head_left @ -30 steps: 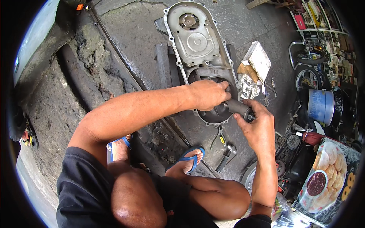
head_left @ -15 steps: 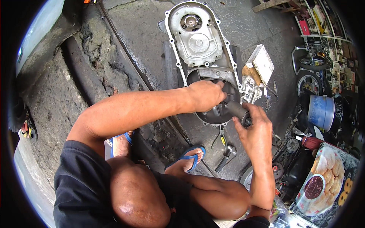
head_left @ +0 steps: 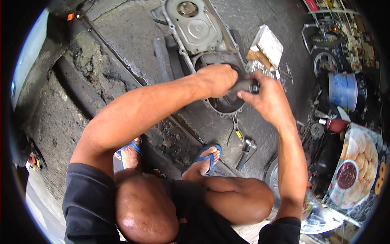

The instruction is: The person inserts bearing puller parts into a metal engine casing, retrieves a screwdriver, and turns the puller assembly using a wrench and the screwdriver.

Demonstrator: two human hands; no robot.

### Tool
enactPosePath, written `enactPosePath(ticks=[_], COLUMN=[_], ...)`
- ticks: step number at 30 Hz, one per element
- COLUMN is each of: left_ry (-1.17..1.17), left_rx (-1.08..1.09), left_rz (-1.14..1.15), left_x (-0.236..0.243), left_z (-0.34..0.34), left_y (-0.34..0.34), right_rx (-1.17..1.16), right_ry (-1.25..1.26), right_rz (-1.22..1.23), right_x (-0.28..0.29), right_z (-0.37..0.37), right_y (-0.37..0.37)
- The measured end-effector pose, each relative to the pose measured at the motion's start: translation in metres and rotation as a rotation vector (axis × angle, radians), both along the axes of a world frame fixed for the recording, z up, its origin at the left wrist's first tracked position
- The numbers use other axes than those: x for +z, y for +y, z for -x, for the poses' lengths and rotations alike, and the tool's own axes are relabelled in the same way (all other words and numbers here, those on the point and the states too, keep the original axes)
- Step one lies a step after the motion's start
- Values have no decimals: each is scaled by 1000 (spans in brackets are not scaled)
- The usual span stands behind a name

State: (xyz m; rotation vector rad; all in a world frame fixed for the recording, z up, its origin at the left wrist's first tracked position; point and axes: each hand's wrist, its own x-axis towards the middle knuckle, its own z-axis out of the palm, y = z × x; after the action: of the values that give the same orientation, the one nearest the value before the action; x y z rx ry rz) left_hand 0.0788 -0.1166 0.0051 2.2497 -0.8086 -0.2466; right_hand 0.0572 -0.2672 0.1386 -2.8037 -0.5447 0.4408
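Your left hand and right hand both grip the dark tool, probably a driver, over the engine cover at twelve o'clock; keep it square.

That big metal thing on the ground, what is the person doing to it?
A person squats on the concrete floor over a long grey metal engine cover. The left hand is closed in a fist at the cover's round opening, and the right hand grips a dark tool handle beside it. Pliers and a hammer lie near the person's blue sandal. A small white box sits close by.
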Motion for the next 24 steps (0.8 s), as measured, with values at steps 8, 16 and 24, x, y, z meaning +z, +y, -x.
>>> enactPosePath(ticks=[8, 16, 24], left_ry=[-13, -92, -111], left_rx=[25, 0, 6], left_rz=[-63, -102, -179], left_x=[-1, -9, 2], left_z=[2, 7, 8], left_y=[0, -5, -2], right_rx=[207, 213, 192], right_ry=[-238, -322, -385], right_rz=[-104, 36, 565], right_x=[-10, 20, 21], right_z=[0, 22, 20], right_y=[-5, -16, -2])
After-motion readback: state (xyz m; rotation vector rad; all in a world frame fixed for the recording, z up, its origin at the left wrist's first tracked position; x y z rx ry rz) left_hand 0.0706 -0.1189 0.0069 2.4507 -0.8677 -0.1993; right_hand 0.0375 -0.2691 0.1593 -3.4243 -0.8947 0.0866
